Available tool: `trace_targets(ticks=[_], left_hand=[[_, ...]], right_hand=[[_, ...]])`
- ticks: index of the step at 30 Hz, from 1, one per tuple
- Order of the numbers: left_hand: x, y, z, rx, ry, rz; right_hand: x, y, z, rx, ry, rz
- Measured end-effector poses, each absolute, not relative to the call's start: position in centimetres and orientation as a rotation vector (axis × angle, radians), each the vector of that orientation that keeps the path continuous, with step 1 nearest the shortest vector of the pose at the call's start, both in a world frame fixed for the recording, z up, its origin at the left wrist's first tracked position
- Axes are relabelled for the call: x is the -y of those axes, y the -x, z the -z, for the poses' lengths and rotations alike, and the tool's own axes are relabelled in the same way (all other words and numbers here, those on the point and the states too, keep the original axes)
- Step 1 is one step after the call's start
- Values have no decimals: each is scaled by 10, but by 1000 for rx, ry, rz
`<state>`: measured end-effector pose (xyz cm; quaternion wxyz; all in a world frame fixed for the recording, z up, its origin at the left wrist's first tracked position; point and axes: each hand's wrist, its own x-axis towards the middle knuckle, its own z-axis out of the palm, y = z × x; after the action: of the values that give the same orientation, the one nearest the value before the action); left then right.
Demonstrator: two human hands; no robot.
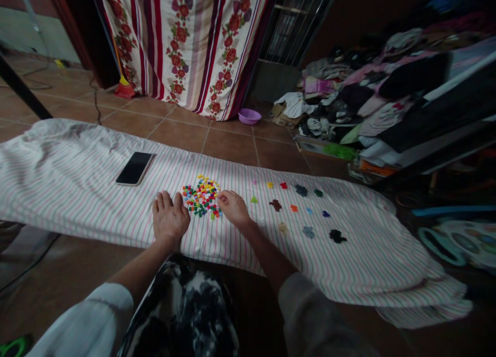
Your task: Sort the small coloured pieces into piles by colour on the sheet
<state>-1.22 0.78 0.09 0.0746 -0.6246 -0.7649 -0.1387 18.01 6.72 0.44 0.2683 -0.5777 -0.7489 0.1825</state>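
Note:
A pile of small mixed-colour beads point(201, 196) lies on the striped cloth point(232, 248) in front of me. At its left edge my left hand point(170, 216) rests flat on the cloth, fingers stretched out. My right hand point(233, 207) is at the pile's right edge, thumb and forefinger pinched together; whatever is between them is too small to make out. To the right are little single-colour groups in rows, among them a brown group point(275, 205), a black group point(338, 236), a dark grey group point(301, 190) and a red group point(283, 185).
A phone point(135, 168) lies on the cloth to the left of the pile. Beyond the cloth, a purple basin point(249, 117) stands on the tiled floor by a flowered curtain point(186, 47). Heaped clothes point(349, 93) fill the back right. Dark bars slant in at both sides.

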Motion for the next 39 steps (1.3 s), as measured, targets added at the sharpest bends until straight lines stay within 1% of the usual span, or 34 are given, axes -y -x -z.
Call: trace_targets(ticks=[5,12,21,31,35,39], left_hand=[[-8,12,1,2260,1859,427],[-7,11,-2,2253,1846,395],[-6,12,-3,2222,1842,314],[-1,8,-16,2244,1878,272],[0,9,-19,2217,1886,240],[1,8,-22,2213,1891,215]], right_hand=[[-67,-183,1,1785,1476,-694],[-64,-190,-2,1316,1325,-1111],[-46,-192,-12,982,1152,-1290],[-27,-215,-14,902,1091,-1285],[-18,-242,-18,872,1142,-1156],[-12,-293,-20,834,1255,-942]])
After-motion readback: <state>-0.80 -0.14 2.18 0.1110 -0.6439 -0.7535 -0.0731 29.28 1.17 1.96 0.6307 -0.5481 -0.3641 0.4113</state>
